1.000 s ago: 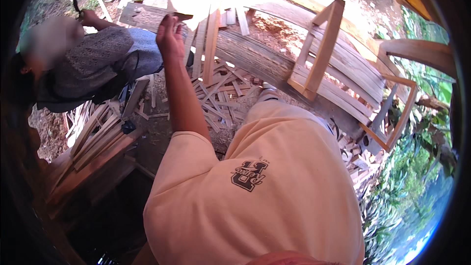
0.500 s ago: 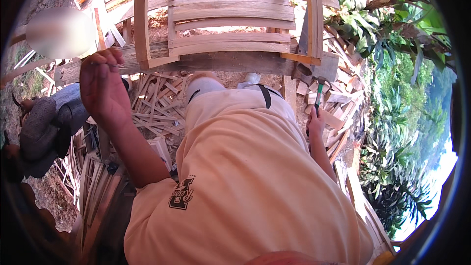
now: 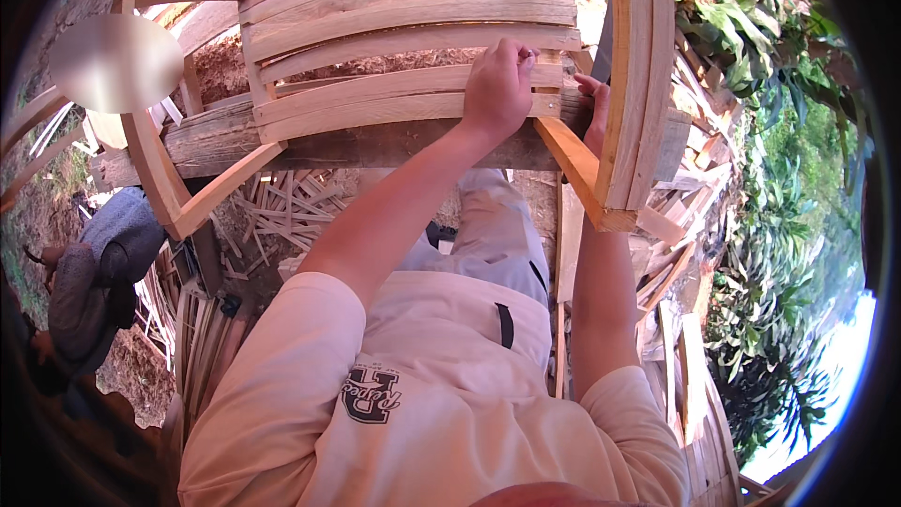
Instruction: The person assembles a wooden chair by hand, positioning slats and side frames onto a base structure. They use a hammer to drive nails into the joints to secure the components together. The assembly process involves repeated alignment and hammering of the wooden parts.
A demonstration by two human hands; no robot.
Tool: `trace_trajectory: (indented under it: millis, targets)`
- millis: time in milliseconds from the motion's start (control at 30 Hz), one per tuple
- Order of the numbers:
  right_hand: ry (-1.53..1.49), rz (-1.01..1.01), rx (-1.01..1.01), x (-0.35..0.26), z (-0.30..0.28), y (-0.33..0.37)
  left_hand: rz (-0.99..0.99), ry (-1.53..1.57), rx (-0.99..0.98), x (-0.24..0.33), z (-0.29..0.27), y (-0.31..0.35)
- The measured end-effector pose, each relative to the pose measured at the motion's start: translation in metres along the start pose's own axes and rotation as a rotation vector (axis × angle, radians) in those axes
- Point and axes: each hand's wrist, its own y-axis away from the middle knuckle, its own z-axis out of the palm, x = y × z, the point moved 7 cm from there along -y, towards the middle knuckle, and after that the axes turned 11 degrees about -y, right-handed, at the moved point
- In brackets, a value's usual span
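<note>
An unfinished wooden chair frame [image 3: 404,28] with curved slats lies on a thick beam [image 3: 357,145] in front of me. My left hand [image 3: 497,84] reaches up and closes over the end of the lower slats near the right side rail [image 3: 629,84]. My right hand [image 3: 593,108] is just to the right of it, pressed against the frame and mostly hidden behind that side rail. Its fingers look curled, but I cannot tell what they hold. My light shirt and trousers fill the lower middle.
Another person in grey clothes [image 3: 94,291] crouches low at the left. Several loose wood strips [image 3: 282,211] litter the ground under the beam, and more boards [image 3: 685,357] are stacked at the right. Green plants [image 3: 788,225] border the right side.
My view has turned toward the chair frame, which is now closer. My left hand has moved from the frame's left post to its slats on the right, and my right hand has risen to the frame.
</note>
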Motion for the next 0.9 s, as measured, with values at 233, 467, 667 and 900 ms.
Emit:
trace_trajectory:
  millis: [233,467,667,900]
  targets:
    - [0.457,-0.21,-0.146,-0.057,0.079,0.01,0.096,-0.215,0.117,0.004,0.016,0.004]
    - [0.51,-0.256,-0.218,-0.06,0.092,0.005,0.098,-0.253,0.101,0.002,0.018,0.0]
    - [0.558,-0.188,-0.2,-0.054,0.084,0.005,0.089,-0.314,0.105,0.002,0.02,0.002]
    - [0.527,-0.223,-0.269,-0.056,0.085,0.001,0.068,-0.249,0.137,-0.002,0.02,0.003]
